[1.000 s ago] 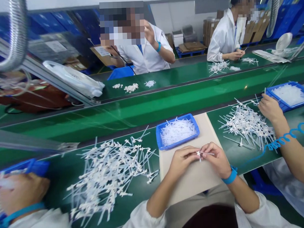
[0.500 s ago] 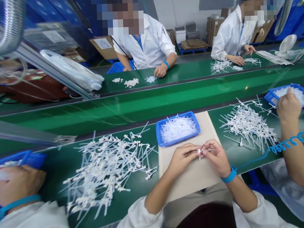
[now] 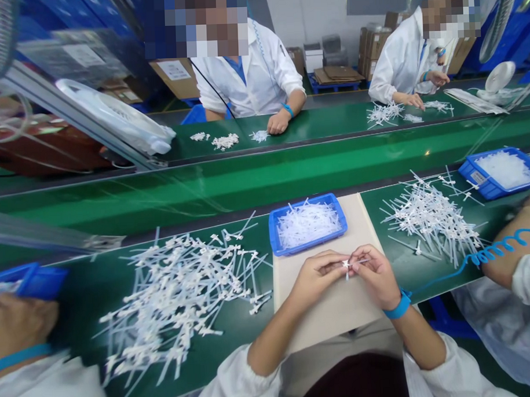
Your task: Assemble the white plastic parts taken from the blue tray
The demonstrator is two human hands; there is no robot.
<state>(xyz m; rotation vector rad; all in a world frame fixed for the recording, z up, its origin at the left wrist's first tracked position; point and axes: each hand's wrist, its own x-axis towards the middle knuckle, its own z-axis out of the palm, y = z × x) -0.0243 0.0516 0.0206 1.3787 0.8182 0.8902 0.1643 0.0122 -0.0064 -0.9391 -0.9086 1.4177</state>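
Observation:
Over a beige board (image 3: 325, 312), my left hand (image 3: 317, 273) pinches a small white plastic connector (image 3: 346, 264) between thumb and fingertips. Against it, my right hand (image 3: 375, 274) is closed on a thin translucent tube (image 3: 363, 261) that sticks out past the fingers. A short tube end points down below the connector. The joint itself is partly hidden by fingertips. Just beyond my hands, a blue tray (image 3: 309, 250) full of short clear tubes rests on the board. To the left spreads a large heap of tubes with white connectors (image 3: 181, 300).
Another pile of tube pieces (image 3: 435, 216) lies right of the board. A coiled blue cord (image 3: 501, 248) runs from my right wristband. Co-workers' arms flank me on both sides, near a left blue tray (image 3: 42, 281) and a right blue tray (image 3: 490, 186). Two people sit opposite.
My hands keep nearly the same pinch on the connector and tube. The right-hand neighbour's hand has left its blue tray and dropped toward the table edge. The view has shifted slightly.

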